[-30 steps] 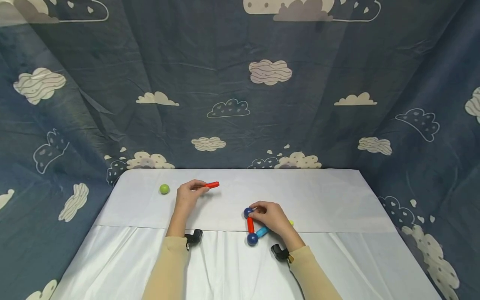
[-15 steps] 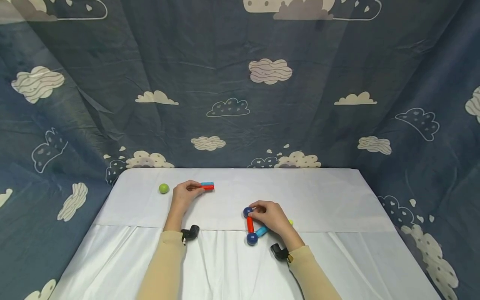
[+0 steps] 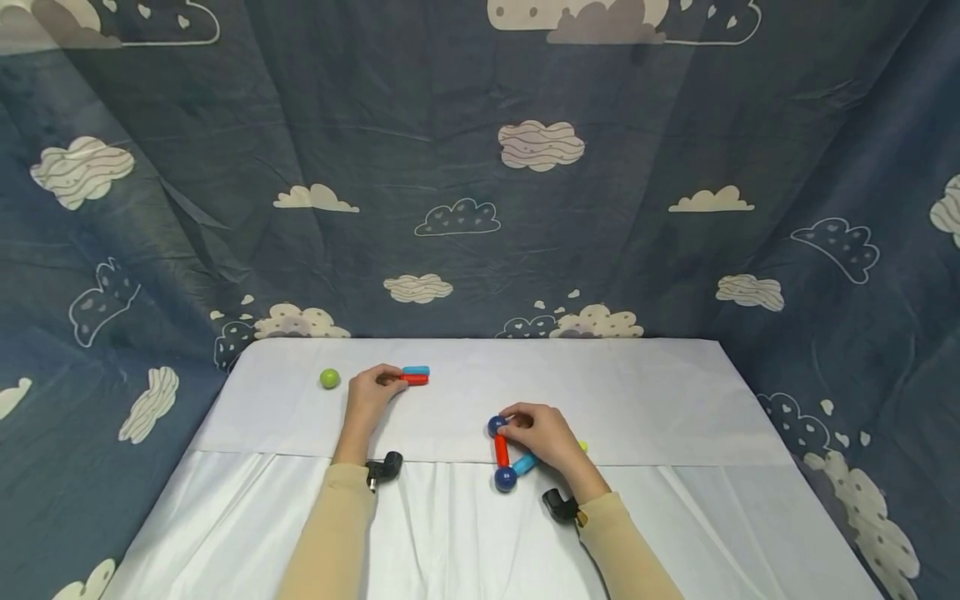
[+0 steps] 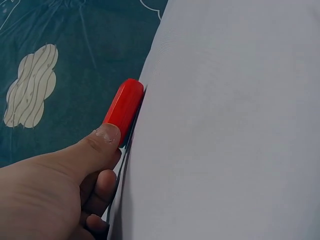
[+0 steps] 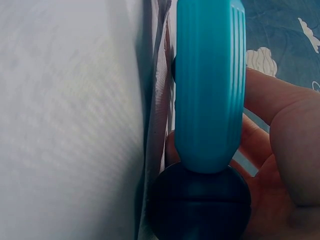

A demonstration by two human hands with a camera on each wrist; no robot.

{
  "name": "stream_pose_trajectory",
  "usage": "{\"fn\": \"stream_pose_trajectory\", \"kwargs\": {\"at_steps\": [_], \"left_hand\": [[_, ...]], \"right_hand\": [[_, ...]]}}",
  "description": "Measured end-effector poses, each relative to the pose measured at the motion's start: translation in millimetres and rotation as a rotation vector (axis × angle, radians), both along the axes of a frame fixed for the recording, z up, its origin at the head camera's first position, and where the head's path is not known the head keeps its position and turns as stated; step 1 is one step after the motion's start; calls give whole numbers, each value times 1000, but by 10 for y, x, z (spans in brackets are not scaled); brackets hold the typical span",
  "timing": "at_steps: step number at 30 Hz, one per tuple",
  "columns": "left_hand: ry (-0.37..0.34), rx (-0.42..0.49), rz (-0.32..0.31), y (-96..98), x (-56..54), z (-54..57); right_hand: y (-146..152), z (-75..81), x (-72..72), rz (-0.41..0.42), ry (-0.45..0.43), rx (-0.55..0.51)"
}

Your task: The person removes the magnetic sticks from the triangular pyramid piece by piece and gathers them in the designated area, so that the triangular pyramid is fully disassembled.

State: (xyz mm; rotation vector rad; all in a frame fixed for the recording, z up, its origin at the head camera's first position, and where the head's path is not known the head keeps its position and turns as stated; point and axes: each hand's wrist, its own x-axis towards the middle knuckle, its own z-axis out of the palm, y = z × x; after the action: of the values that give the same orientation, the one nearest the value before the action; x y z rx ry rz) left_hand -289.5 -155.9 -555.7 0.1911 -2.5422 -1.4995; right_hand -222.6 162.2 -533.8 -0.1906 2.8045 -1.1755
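My left hand [image 3: 372,396] pinches a red magnetic rod [image 3: 415,380] between thumb and fingers, low over the white table. Along its far side lies a light blue rod [image 3: 416,370]. In the left wrist view the thumb presses on the red rod [image 4: 125,104], and the blue one is out of sight. My right hand [image 3: 542,432] grips a dark blue ball [image 3: 496,426]. From that ball a red rod [image 3: 501,451] runs to a nearer dark blue ball [image 3: 506,479], where another light blue rod [image 3: 525,464] joins, partly hidden under the hand. The right wrist view shows that blue rod [image 5: 210,85] meeting a ball [image 5: 200,205].
A green ball [image 3: 329,378] sits at the back left of the white-covered table [image 3: 645,400]. A yellow-green piece [image 3: 583,446] peeks out beside the right wrist. Dark cloud-print cloth [image 3: 465,275] hangs behind and along both sides.
My left hand has shifted a little left and nearer with the red rod, and the light blue rod has come into view beside it. The right hand and its joined pieces stay put.
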Motion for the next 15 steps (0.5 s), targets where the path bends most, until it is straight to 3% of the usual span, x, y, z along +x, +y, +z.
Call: {"fn": "stream_pose_trajectory", "kwargs": {"at_steps": [15], "left_hand": [[19,-14,33,34,-1,13]], "right_hand": [[-2,-3,-4,1,-11,0]]}}
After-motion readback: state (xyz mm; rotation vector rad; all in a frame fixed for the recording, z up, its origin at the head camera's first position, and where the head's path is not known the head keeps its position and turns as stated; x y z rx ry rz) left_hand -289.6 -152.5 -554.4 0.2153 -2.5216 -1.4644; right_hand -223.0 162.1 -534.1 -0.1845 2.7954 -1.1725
